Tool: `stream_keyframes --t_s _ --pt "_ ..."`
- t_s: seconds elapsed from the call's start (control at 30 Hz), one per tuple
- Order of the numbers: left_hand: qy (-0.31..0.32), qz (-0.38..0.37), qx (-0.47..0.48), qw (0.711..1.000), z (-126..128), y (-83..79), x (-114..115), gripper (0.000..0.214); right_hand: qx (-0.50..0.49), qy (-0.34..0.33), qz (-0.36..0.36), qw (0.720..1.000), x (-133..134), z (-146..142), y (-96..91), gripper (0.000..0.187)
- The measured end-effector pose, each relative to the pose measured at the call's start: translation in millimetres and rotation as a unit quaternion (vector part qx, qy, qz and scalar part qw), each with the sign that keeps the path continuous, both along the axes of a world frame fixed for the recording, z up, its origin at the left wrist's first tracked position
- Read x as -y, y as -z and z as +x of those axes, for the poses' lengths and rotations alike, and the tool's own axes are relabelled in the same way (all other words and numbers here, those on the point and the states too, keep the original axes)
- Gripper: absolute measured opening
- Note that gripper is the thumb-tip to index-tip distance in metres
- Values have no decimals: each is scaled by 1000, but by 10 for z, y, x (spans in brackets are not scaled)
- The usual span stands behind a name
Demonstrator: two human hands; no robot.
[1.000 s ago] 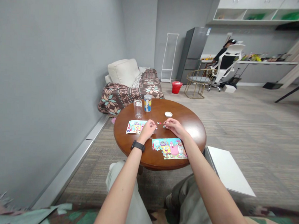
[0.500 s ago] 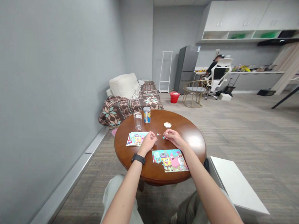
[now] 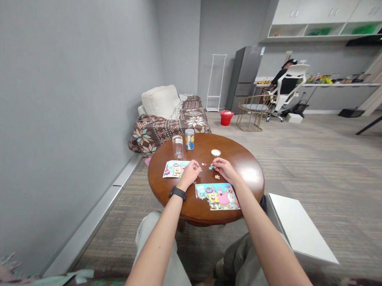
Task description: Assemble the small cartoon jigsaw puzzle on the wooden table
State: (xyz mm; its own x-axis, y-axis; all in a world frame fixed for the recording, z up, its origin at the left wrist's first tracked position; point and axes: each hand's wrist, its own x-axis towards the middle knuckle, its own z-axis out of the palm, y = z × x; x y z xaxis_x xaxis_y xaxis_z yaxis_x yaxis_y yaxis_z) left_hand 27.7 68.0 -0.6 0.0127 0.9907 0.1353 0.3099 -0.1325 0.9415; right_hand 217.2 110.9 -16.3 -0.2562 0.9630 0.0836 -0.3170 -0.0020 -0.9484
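Lying near two hands are one incomplete puzzle and one sheet.

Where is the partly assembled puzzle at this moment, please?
In the head view, the partly assembled puzzle lies on the near part of the round table, between the left wrist's black band and the right forearm.

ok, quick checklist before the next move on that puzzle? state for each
1. Puzzle flat on the table: ok.
2. Puzzle's lower-left corner filled: not ok, pieces missing there.
3. Picture sheet fully visible: not ok, left hand and wrist cover its right part.
4. Pale loose piece within view: ok, on the table between right hand and puzzle.
5. Piece held in left hand: cannot tell, fingertips too small.
6. Clear glass upright, apart from both hands: ok.
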Motion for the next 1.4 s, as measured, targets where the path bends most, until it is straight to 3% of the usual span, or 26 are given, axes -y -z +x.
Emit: stream_keyframes --t_s 0.2,0.33,0.43,0.53,0.7,0.83,1.0,1.27,1.4 --pt "3 0 0 1000 -9 96 -58 11 26 5 11 1000 -22 17 10 13" --pt "9 0 0 1000 -11 118 -66 10 168 32 125 977 3 118 13 17" --pt "13 -2 -10 1000 -8 91 -52 11 284 -32 190 939 39 191 16 24" --pt "10 4 -17 1000 -5 63 -44 12 332 -103 219 912 56 222 20 30" --pt "7 -8 -21 1000 -2 44 -40 11 327 -87 214 917 19 219 74 25" --pt "10 -13 -21 1000 3 30 -38 11 321 -38 203 924 -3 200 121 21" --pt "7 -8 -24 1000 8 28 -37 12 335 40 240 910 -1 141 141 22" --pt "-13 35 -33 999 13 47 -32 14 340 42 288 895 -2 104 165 29" --pt "-43 55 -88 994 3 75 -54 14 306 49 269 912 -3 104 144 30"
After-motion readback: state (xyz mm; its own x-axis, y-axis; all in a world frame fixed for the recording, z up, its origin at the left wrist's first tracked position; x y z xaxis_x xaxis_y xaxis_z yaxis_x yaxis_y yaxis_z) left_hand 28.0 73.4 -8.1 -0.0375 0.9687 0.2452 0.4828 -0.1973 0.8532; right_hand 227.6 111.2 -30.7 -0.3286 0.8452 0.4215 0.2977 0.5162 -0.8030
